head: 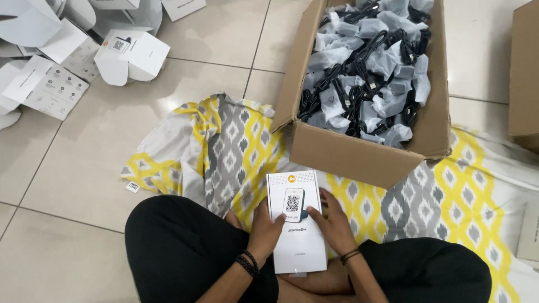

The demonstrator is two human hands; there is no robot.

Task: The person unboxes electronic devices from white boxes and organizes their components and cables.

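Smooth white rectangular carton, lower centre, is grasped by left hand and right hand, fingers curled around its edges.

1. The carton stands on the cloth, which lies on the floor.
2. Bagged cables lie in the carton.
3. The small box sits nearer the person than the carton, between the left hand and right hand.
4. Flat unfolded boxes lie on the floor, well left of the carton.
5. Another carton stands right of it.
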